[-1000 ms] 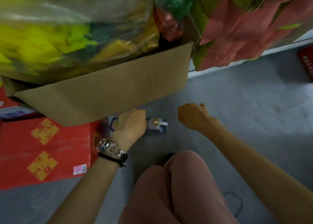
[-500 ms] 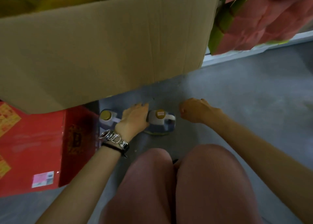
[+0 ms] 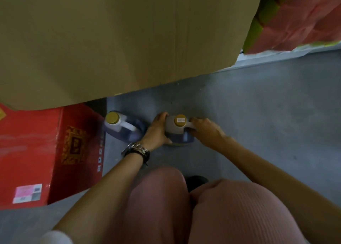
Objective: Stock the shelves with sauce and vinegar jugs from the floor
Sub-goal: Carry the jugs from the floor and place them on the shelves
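Note:
Two jugs with yellow caps stand on the grey floor. The right jug [image 3: 178,127] has a label on its cap. My left hand [image 3: 156,131] wraps its left side, fingers on the shoulder and thumb low at the base. My right hand [image 3: 206,131] curls round that jug's handle on the right. The left jug [image 3: 122,128] stands alone beside the red box, with neither hand on it.
A large cardboard box [image 3: 118,40] overhangs the jugs from above. A red printed box [image 3: 49,151] sits on the floor at left. Pink and green packs [image 3: 299,16] fill the upper right above a white shelf edge [image 3: 295,53]. My knees take up the bottom.
My right hand moved left from beside the jug and closed on its handle. My left hand slid onto the same jug's side. The view tilted lower.

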